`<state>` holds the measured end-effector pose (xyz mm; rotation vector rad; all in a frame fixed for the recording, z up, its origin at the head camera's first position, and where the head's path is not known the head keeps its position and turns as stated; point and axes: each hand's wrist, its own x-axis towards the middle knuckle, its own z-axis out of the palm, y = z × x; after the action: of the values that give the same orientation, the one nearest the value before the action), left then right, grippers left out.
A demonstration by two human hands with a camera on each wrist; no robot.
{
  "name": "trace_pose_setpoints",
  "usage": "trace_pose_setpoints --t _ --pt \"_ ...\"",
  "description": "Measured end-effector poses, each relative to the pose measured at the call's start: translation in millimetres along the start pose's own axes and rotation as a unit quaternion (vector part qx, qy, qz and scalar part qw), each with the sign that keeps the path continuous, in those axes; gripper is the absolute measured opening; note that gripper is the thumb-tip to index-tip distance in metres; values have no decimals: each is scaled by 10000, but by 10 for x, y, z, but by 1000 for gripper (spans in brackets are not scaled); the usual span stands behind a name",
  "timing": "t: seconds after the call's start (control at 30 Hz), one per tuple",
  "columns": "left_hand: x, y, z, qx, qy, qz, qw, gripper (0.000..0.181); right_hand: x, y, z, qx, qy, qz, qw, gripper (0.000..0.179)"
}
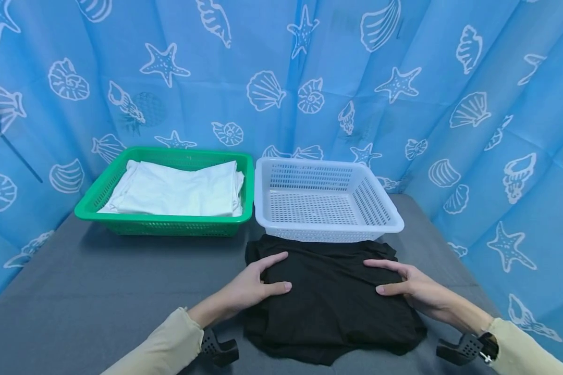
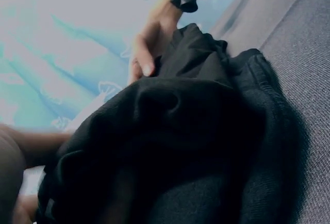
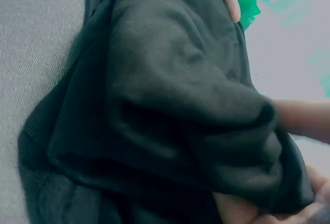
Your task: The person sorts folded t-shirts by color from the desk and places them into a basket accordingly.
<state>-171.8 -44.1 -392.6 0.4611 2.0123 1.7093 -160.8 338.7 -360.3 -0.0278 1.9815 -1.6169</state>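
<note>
A black garment (image 1: 328, 302), loosely folded with uneven edges, lies in front of the white basket (image 1: 328, 229). My left hand (image 1: 248, 287) grips its left side, thumb and a finger showing on top. On the opposite side my right hand (image 1: 417, 291) holds it the same way, with the other fingers hidden beneath the cloth. In the right wrist view, fingertips (image 3: 234, 211) show under the bunched fabric. The left wrist view has the garment (image 2: 201, 126) bulging up in soft folds between both hands.
A green basket (image 1: 173, 225) at the back left holds folded white cloth (image 1: 173, 190). Right beside it stands the white basket, its slotted bottom visible. The grey table (image 1: 136, 291) runs back to a blue seashell-patterned curtain (image 1: 281, 78).
</note>
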Motion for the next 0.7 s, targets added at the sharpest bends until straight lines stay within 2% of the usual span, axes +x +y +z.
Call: trace_pose_setpoints --t 0.13,0.27,0.53,0.63,0.7 --pt "-2 -4 14 49 -110 130 9998 68 -2 1 14 -545 345 -62 9979 65" --pt "-31 14 58 -61 -165 301 9994 69 -48 -36 12 -737 527 -122 9958 67" --pt "-72 75 109 -151 -32 404 9991 70 -115 -156 4 -1304 838 -180 9878 63" --pt "-86 118 88 0 71 371 9993 71 -122 -181 16 -1693 1056 -273 9795 59" --pt "-95 143 74 182 149 339 9991 71 -125 -187 13 -2085 1250 -468 9689 55"
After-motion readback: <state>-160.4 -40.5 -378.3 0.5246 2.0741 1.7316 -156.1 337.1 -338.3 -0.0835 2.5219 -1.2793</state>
